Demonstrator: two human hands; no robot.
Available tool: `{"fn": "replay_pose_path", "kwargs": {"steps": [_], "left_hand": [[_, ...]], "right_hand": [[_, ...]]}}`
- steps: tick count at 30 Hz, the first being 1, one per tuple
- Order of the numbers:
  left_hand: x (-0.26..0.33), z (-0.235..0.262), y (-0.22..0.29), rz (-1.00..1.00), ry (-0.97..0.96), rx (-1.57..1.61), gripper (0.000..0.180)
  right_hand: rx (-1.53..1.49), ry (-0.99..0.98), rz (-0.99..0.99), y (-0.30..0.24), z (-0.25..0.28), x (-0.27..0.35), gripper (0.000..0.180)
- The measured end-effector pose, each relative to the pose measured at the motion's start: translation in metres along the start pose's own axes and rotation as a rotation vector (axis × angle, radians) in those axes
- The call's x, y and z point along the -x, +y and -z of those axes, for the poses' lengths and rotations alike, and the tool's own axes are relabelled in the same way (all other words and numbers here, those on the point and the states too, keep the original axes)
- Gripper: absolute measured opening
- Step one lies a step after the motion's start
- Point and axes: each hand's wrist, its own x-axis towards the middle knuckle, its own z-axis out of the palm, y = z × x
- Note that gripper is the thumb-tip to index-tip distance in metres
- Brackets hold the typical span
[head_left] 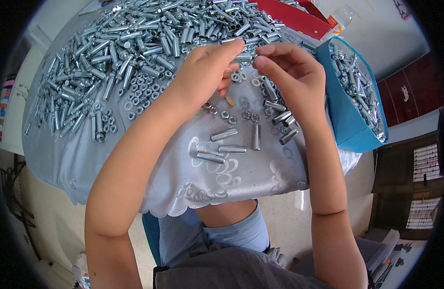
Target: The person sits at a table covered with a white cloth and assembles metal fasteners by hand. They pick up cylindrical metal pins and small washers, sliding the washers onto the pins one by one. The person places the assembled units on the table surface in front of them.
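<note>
My left hand [200, 74] is closed on a shiny metal anchor bolt [243, 57], which lies level and points to the right. At its right end, my right hand [299, 72] pinches thumb and forefinger together; what is between those fingertips is too small to make out. Below the hands lie loose hex nuts [225, 114] and washers [255, 82]. Several metal sleeves [224, 134] rest nearer to me on the silvery tablecloth [260, 180]. More sleeves [289, 136] are beside my right wrist.
A large heap of anchor bolts [149, 43] covers the table's far and left side. At the right stands a blue box [352, 123] filled with bolts. Behind it are a red box [299, 21] and a clear plastic bottle [342, 18]. The cloth's scalloped edge hangs over my lap.
</note>
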Motion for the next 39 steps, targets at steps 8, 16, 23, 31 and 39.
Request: {"fn": "replay_pose_path", "kwargs": {"steps": [8,16,23,31,39], "left_hand": [[0.001,0.000,0.003,0.107,-0.045,0.041,0.043],[0.005,-0.001,0.014,0.238,-0.156,0.335,0.046],[-0.004,0.011,0.013,0.114,0.070,0.515,0.043],[-0.008,0.024,0.007,0.057,0.159,0.490,0.039],[-0.006,0.018,0.011,0.093,0.210,0.483,0.041]], "right_hand": [[0.055,-0.025,0.029,-0.001,-0.001,0.003,0.017],[-0.021,-0.014,0.149,-0.007,-0.002,0.004,0.020],[0.730,-0.251,0.373,0.013,0.010,-0.001,0.019],[0.970,-0.274,0.344,0.028,0.003,0.002,0.024],[0.969,-0.307,0.305,0.022,0.008,-0.001,0.023]]}}
